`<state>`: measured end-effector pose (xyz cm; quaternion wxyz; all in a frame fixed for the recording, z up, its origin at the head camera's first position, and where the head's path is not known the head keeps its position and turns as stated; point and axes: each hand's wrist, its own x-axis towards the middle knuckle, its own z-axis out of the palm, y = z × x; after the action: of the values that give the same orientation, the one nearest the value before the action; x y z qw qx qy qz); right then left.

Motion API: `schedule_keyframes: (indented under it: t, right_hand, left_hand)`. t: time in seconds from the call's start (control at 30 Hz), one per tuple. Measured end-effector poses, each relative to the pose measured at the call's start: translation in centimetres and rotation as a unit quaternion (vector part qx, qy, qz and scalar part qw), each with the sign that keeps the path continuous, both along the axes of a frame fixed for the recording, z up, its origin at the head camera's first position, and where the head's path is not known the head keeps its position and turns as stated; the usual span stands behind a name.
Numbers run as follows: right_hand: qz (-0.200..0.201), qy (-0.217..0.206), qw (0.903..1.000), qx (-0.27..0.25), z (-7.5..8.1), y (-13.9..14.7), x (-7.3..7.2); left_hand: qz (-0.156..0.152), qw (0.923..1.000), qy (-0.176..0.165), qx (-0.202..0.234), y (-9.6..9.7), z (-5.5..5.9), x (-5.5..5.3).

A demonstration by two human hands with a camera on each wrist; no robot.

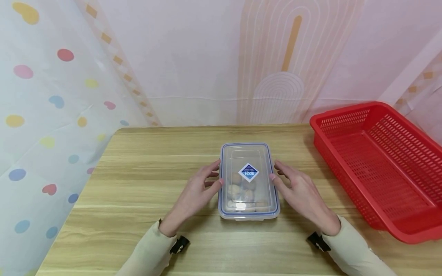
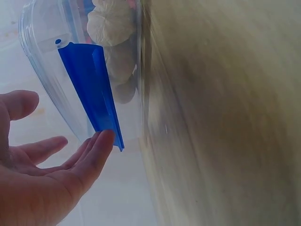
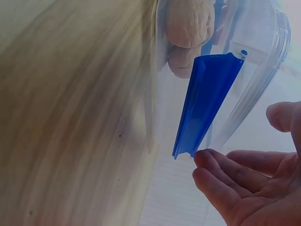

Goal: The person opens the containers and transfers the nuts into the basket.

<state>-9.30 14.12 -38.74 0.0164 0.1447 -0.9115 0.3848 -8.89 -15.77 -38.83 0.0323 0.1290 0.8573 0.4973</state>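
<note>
Sitting near the middle of the counter [image 1: 138, 184], a clear box [image 1: 246, 217] lies lengthwise away from the person, its lid [image 1: 248, 153] on and edged in blue. Through it show several pale-brown lumps [image 1: 234, 189], rounded and wrinkled, gathered in the near part of the box; what they are I cannot tell. A blue and white diamond label [image 1: 248, 172] marks the lid, its letters upside down from here. The hands flank the box, both open with fingers loosely bent: the left hand [image 1: 199, 187] has a fingertip at the end of the left latch [image 2: 89, 84], the right hand [image 1: 298, 188] likewise at the right latch [image 3: 207, 94]; both latches are blue. Whether the thumbs touch the rim is unclear. To the right stands a red basket [image 1: 386, 172] with slotted sides, partly cut off by the frame; the right hand comes between it and the box. Pale sleeves [image 1: 150, 249] cover the forearms, a black strap [image 1: 179, 244] at each cuff. Behind the counter hangs a pale sheet [image 1: 193, 57] printed with arches; coloured spots cover the left side.
</note>
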Motion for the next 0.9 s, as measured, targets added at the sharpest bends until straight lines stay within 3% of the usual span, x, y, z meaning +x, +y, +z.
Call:
schedule_keyframes:
  t: [0.9]
  right_hand:
    - [0.006,0.003,0.9995,-0.031,0.01,-0.51,0.16]
  left_hand:
    - [0.033,0.9994,0.004,-0.01,0.84,0.28,0.19]
